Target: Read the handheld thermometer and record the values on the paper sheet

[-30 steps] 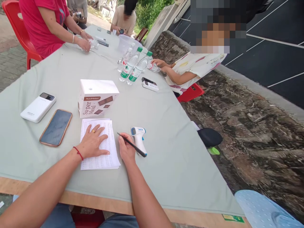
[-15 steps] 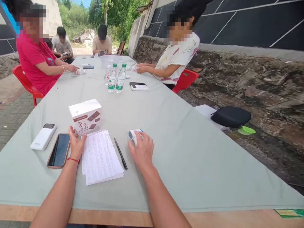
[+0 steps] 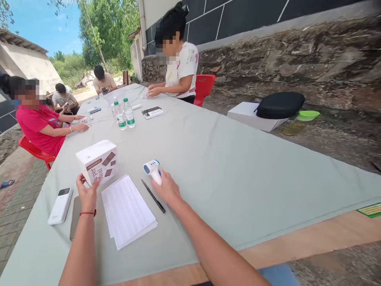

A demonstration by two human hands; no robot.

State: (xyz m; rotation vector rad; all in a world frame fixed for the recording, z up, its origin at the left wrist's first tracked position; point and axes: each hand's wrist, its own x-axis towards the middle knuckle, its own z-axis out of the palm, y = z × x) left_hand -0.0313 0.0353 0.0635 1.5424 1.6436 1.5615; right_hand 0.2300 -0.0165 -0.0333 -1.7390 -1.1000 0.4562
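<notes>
A white snack box (image 3: 101, 163) with brown print stands at the left of the table. My left hand (image 3: 87, 190) is at its near lower end, fingers on the left side and thumb on the front, gripping it. My right hand (image 3: 167, 186) is closed round the handle of a white and blue infrared thermometer (image 3: 153, 169), whose head points away and to the left. Between my hands lie handwritten sheets of paper (image 3: 127, 214) and a black pen (image 3: 152, 196). A phone (image 3: 75, 216) is partly covered by my left forearm, with a white power bank (image 3: 60, 206) beside it.
Two water bottles with green caps (image 3: 129, 113) stand farther up the table, near another phone on a white power bank (image 3: 152, 112). People sit along both sides and at the far end. A black case (image 3: 279, 105) rests on a white box (image 3: 244, 115) off the table's right side.
The view has swung right and tilted. My right hand has taken hold of the thermometer's handle and turned it upright. My left hand stays at the snack box.
</notes>
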